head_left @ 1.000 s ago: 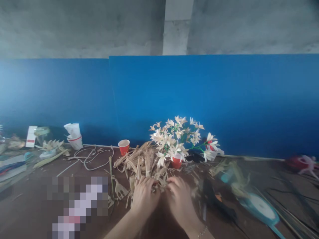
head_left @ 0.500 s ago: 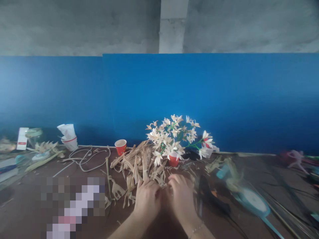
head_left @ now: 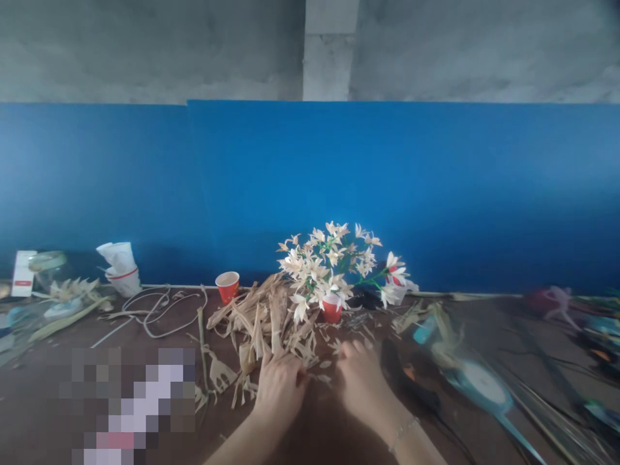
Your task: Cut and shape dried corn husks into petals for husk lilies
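Note:
My left hand (head_left: 281, 386) is closed, its fingers curled down at the front edge of a pile of dried corn husks (head_left: 259, 313). What it holds, if anything, is hidden. To its right, my right hand (head_left: 362, 374) wears a bracelet and has its fingers bent, closed, with the tips hidden. A small pale husk piece (head_left: 335, 347) shows by its fingers; I cannot tell whether it touches them. Small husk bits (head_left: 323, 365) lie between the hands. Behind them, a bunch of cream husk flowers (head_left: 314, 268) on green stems stands in a red paper cup (head_left: 332, 313).
Another red cup (head_left: 227, 287) stands behind the pile, left of the flowers. A pale cable (head_left: 157, 323) and white cups (head_left: 123, 274) lie farther left. To the right are a black tool (head_left: 409, 381) with a cord and a blue-rimmed ribbon roll (head_left: 484, 387). A blue panel (head_left: 310, 168) closes the back.
My hands have moved apart, the right one shifting rightward. Husk bits between them now show more plainly. The whole view has shifted a little.

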Demonstrator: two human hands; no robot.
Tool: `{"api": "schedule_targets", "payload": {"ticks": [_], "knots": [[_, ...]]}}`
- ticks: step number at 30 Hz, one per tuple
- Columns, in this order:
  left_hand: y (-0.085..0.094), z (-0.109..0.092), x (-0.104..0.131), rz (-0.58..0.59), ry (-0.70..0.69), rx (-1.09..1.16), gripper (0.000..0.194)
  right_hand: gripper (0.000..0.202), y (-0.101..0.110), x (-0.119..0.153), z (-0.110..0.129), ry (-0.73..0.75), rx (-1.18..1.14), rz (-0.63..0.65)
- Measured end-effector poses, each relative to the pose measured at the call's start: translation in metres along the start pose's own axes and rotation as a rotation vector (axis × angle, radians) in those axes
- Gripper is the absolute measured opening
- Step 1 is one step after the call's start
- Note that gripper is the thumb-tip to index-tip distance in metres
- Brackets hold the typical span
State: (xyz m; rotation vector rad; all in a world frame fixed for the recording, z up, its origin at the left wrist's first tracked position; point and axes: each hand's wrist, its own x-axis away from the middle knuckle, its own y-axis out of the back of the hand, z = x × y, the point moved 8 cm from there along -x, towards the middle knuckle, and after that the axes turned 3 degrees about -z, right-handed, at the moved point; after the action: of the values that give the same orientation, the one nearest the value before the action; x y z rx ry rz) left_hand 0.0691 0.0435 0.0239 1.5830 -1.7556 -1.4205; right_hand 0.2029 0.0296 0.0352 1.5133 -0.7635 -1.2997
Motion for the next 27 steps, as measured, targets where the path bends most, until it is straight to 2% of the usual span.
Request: {"api": "schedule_targets", "payload": {"ticks": [7, 12, 17, 22, 27], "knots": [[-0.005, -0.004, 0.002, 0.027, -0.065, 0.103, 0.02, 0.023, 0.002, 0.0, 0.008, 0.016, -0.027, 0.004], [0.003, -0.013, 0.004, -0.027, -0.167, 0.2, 0.036, 0.021, 0.01, -0.003, 0.011, -0.009, -0.237, -0.052], [0.008, -0.017, 0.004, -0.062, -0.25, 0.222, 0.022, 0.019, 0.013, -0.006, 0.016, -0.042, -0.457, -0.025], [0.014, -0.009, 0.0, -0.109, -0.184, 0.282, 0.022, 0.02, 0.014, -0.006, 0.014, -0.051, -0.568, -0.054], [0.011, 0.002, -0.002, -0.104, -0.086, 0.352, 0.02, 0.016, 0.013, -0.006, 0.015, -0.036, -0.556, -0.073]]}}
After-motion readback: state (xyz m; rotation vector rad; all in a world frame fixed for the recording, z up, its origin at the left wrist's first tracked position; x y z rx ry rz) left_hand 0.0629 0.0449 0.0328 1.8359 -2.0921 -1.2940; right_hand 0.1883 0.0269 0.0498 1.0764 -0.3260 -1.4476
